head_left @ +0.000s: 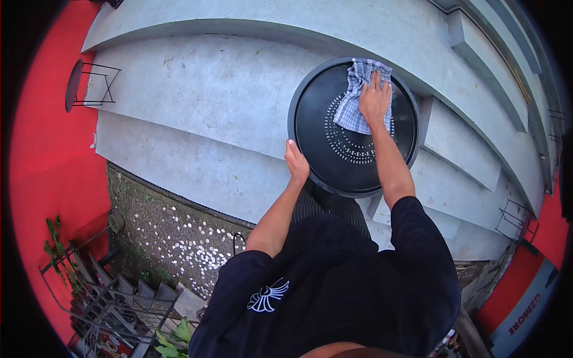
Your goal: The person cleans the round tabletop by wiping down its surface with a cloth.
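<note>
A round black tray or tabletop (316, 119) with a ring pattern of light marks is in front of my body. My left hand (296, 161) grips its lower left rim, with the thumb at the edge and the other fingers hidden beneath. On the upper right of the round surface lies a blue and white checked cloth (352, 113), bunched at its top. My right hand (375, 98) presses flat on this cloth, fingers extended toward the far rim.
Wide grey concrete steps (239, 89) curve around me. A small round table with a wire frame (74, 85) stands by the red wall (48, 137) at left. Pebbled ground (173, 232), metal railings (113, 298) and plants are at lower left. Concrete blocks (462, 143) sit at right.
</note>
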{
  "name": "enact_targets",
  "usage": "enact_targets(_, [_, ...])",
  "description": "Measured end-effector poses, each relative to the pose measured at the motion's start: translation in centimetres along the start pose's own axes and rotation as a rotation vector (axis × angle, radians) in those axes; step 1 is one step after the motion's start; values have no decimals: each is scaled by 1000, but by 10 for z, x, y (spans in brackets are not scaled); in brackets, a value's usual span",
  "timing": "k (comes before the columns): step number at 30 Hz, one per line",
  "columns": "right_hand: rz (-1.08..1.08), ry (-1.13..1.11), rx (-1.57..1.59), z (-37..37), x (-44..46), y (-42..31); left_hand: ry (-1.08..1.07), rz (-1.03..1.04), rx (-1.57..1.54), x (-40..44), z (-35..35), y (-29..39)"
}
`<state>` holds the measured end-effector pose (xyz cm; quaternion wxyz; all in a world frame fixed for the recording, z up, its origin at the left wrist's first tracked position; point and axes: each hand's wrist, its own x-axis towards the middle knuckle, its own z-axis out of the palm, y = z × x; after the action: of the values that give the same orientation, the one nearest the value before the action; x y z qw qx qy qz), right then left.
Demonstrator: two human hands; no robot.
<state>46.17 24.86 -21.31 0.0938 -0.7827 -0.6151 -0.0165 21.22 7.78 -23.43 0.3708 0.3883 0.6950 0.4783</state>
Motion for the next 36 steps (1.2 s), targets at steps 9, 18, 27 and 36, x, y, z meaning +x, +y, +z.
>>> enact_targets(9, [-493, -141, 272, -13, -75, -122, -3, 61, -1, 1, 3, -8])
enact_targets(18, [-441, -32, 151, -11, -12, -48, -18, 34, 1, -2, 6, -8])
enact_targets(27, [93, 68, 74, -34, -124, 107, -5, 54, 18, -6, 5, -2])
enact_targets(36, [177, 38, 119, -26, -100, 84, -38, -35, 48, -4, 3, -1])
